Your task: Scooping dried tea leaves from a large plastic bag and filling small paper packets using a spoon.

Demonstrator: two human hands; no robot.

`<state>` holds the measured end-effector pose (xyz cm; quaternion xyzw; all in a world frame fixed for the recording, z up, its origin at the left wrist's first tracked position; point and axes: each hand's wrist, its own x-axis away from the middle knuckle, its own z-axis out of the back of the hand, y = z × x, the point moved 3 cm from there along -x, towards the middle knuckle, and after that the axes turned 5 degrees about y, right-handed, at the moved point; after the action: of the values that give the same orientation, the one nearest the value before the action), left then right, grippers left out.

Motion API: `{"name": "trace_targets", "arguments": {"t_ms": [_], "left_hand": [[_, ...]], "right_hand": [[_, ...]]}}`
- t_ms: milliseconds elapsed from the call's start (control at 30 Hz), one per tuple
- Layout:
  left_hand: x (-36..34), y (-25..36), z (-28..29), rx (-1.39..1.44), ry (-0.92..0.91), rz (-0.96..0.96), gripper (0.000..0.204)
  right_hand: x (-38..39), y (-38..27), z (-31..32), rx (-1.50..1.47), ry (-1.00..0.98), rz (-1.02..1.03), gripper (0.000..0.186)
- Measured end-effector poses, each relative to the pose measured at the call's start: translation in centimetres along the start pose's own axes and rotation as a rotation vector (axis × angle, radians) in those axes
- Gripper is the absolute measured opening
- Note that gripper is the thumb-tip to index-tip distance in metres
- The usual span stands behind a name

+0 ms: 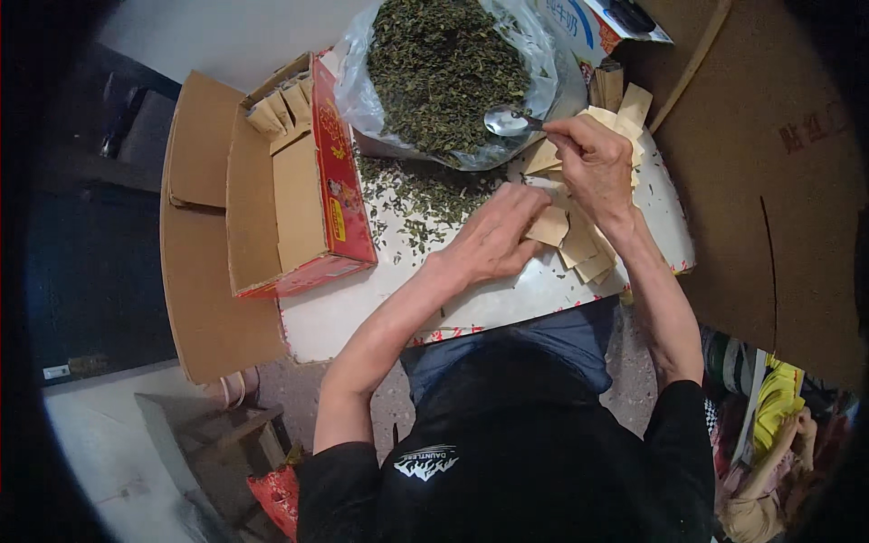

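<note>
My right hand grips the dark handle of a metal spoon. The spoon's bowl is over the right edge of a heap of dried green leaves, which fills a clear plastic bag. Whether the bowl carries any leaves is hard to make out. Nearer to me, my left hand rests low over the white tabletop, its fingers closed around a small brown paper packet. More flat paper packets lie overlapping beside and beneath it, under my right wrist.
On the left stands a red cardboard box, with several packets upright at its far end. Loose leaf bits litter the tabletop. A printed carton is behind the bag. Large brown cardboard borders the right; another person's arms show lower right.
</note>
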<state>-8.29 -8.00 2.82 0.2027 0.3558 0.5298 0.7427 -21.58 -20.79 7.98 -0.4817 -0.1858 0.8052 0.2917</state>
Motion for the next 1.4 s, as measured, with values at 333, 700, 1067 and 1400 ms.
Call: {"name": "trace_targets", "arguments": {"t_ms": [333,700,1067,1400], "left_hand": [[4.9,-2.5,1.6,0.219,0.227,0.371,0.072],[6.0,-2.9,3.3,0.125,0.332,0.34,0.065],[6.5,-3.7,3.9,0.1,0.432,0.368,0.053],[6.9,-4.4,4.3,0.089,0.424,0.409,0.058]], "right_hand": [[-0.1,-0.9,-1.5,-0.03,-0.06,0.008,0.013],[-0.8,-1.9,-2.2,0.031,-0.083,0.044,0.013],[-0.9,-2.0,-3.3,0.062,-0.098,0.083,0.016],[-1.3,-2.0,-3.9,0.116,-0.086,0.112,0.013]]}}
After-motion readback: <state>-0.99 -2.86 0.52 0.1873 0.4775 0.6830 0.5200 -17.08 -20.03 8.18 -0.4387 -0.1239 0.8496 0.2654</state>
